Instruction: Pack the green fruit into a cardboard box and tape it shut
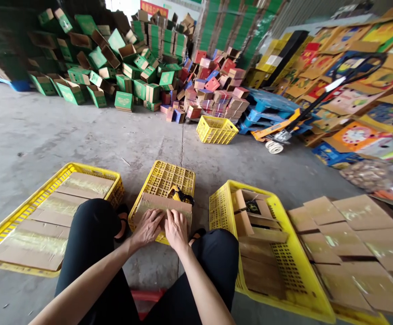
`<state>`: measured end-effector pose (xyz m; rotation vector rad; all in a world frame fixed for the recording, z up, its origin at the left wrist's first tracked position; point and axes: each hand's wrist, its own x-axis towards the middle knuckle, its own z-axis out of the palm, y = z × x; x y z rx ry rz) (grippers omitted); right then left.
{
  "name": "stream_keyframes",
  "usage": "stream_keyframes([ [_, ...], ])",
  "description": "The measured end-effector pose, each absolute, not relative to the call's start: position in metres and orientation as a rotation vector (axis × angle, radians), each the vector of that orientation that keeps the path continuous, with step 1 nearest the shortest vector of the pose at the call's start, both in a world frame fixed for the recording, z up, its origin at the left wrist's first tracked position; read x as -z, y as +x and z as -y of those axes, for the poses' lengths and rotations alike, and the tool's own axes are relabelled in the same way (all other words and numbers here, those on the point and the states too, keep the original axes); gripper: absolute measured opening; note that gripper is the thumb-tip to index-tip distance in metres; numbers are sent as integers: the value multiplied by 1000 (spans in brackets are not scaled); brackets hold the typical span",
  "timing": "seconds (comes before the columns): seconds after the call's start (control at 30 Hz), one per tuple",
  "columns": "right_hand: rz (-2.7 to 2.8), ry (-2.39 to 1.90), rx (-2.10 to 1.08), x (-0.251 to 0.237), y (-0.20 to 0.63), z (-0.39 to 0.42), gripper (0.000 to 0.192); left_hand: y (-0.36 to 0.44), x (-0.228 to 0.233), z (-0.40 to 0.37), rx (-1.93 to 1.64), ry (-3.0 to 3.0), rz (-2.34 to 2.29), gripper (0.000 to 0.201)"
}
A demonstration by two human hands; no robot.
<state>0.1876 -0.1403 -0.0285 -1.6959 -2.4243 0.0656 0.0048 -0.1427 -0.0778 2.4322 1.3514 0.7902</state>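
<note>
Hands meet at lower centre of the frame: left hand (pixel 148 228) and right hand (pixel 176 230) lie side by side, fingers spread flat, pressing on a flat brown cardboard piece (pixel 164 205) rather than gripping it. It rests on an upturned yellow plastic crate (pixel 166 178), beside a yellow tape dispenser (pixel 180 195). Yellow trays of cardboard sit at lower left (pixel 0 232) and lower right (pixel 223 198) on the grey concrete floor (pixel 47 135).

Green boxes (pixel 115 67), pallet jack (pixel 294 122)
</note>
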Motion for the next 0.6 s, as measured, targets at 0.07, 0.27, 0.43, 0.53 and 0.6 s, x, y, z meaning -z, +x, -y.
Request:
stream_keyframes([
  [0.07, 2415, -1723, -47, 30, 184, 135, 45, 5, 77, 142, -786, 2457, -1365, 55],
  [0.27, 2339, -1768, -26, 37, 179, 129, 49, -2, 83, 138, -887, 2456, -1702, 48],
  [0.43, 2346, -1727, 15, 40, 181, 135, 52, -19, 88, 128, -927, 2357, -1946, 51],
  [0.53, 2364, -1732, 17, 40, 182, 138, 52, -23, 87, 125, -892, 2345, -2053, 50],
  [0.6, 2378, -1728, 17, 40, 182, 140, 52, -20, 86, 129, -850, 2376, -2031, 51],
])
